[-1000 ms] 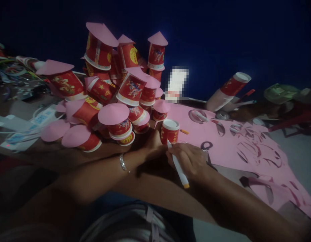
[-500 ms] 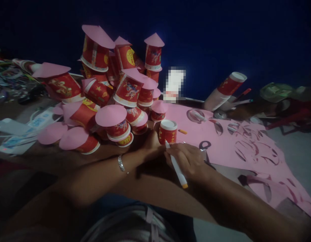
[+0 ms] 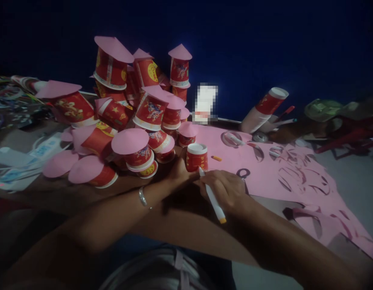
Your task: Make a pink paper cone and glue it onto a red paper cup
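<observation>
A red paper cup [image 3: 195,157] with gold markings and a white base stands upside down on the table in front of me. My left hand [image 3: 178,171] is closed around its near left side, with the fingertips partly hidden. Between the fingers of my right hand [image 3: 225,188] is a white marker [image 3: 215,205] with an orange end, and its tip meets or nearly meets the cup's lower front. An orange marker cap [image 3: 216,158] lies on pink paper just right of the cup. Scissors [image 3: 243,174] with dark handles are partly behind my right hand.
Red cups with pink paper cone roofs [image 3: 129,141] are piled at the left. Cut pink paper [image 3: 265,183] with scraps covers the right side. A stack of cups [image 3: 266,108] leans at the back, and a power strip [image 3: 32,157] lies far left.
The view has shifted slightly, moving most things a little left in the picture. Both hands keep their grips, and the marker tip stays by the cup's front.
</observation>
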